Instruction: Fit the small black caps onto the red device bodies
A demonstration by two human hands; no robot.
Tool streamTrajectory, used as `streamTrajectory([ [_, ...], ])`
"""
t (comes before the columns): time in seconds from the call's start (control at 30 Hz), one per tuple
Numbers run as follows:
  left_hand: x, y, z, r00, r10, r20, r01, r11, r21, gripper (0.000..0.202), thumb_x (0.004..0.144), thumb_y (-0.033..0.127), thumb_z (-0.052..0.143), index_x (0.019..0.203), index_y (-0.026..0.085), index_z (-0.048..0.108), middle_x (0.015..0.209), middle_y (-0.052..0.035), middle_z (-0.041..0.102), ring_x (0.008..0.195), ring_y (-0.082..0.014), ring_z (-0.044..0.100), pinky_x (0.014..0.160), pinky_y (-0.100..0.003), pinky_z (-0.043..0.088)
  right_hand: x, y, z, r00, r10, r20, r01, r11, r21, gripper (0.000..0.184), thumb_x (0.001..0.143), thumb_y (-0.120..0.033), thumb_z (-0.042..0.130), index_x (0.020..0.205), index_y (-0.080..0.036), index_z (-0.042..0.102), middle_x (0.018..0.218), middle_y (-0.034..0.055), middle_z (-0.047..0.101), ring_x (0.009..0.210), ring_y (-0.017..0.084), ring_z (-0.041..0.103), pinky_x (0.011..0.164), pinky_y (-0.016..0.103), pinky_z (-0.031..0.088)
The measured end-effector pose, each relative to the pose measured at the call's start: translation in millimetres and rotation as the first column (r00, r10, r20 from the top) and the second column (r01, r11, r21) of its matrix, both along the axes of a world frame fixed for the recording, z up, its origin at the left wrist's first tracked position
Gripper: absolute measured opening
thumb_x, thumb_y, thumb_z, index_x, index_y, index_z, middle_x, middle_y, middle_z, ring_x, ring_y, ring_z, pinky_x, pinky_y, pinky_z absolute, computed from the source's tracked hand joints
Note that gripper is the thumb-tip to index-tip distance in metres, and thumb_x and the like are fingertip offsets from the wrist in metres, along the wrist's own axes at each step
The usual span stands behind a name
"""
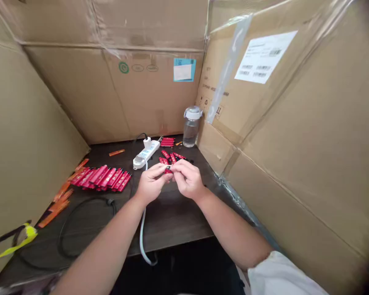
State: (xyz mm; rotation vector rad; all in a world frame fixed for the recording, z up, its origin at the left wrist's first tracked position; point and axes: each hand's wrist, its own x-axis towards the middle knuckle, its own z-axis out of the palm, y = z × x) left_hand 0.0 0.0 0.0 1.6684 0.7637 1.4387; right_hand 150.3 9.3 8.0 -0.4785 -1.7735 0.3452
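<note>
Both hands meet above the dark table, holding one small red piece (168,171) with a dark and pale end turned toward me. My left hand (152,183) pinches it from the left between thumb and fingers. From the other side, my right hand (189,179) grips its end, and the fingertips cover much of it. Just behind the hands lie several loose red sticks (165,154) with printed marks. A larger pile of similar red sticks with dark ends (106,178) rests to the left. Their exact kind is too small to make out.
A white power strip (146,155) with a plug stands behind my left hand, its white cable (142,233) running over the table's front edge. A water bottle (191,128) stands at the back right. Orange strips (59,203) and a black cable (61,229) lie left. Cardboard walls (153,98) enclose the table (175,217).
</note>
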Motion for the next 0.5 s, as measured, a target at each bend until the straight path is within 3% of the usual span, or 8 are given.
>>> streamTrajectory([
  [0.27, 1.0, -4.5, 11.2, 1.000, 0.023, 0.013, -0.024, 0.999, 0.040, 0.015, 0.075, 0.025, 0.069, 0.087, 0.017, 0.074, 0.080, -0.0036, 0.060, 0.066, -0.0107, 0.058, 0.058, -0.022, 0.054, 1.5, -4.9, 4.0, 0.996, 0.066, -0.055, -0.075, 0.982, -0.176, 0.013, 0.086, -0.019, 0.053, 0.093, -0.016, 0.064, 0.084, 0.0068, 0.061, 0.060, 0.011, 0.060, 0.049, 0.023, 0.053],
  [0.5, -0.6, -2.2, 7.2, 1.000, 0.019, 0.008, -0.019, 1.000, -0.015, 0.018, 0.074, 0.026, 0.070, 0.089, 0.018, 0.074, 0.088, -0.0045, 0.061, 0.072, -0.0118, 0.058, 0.058, -0.023, 0.056, 9.0, 0.9, 9.6, 0.997, 0.046, 0.061, -0.037, 0.990, -0.136, 0.010, 0.085, -0.021, 0.056, 0.085, -0.016, 0.065, 0.079, 0.0066, 0.063, 0.065, 0.013, 0.060, 0.057, 0.024, 0.054],
])
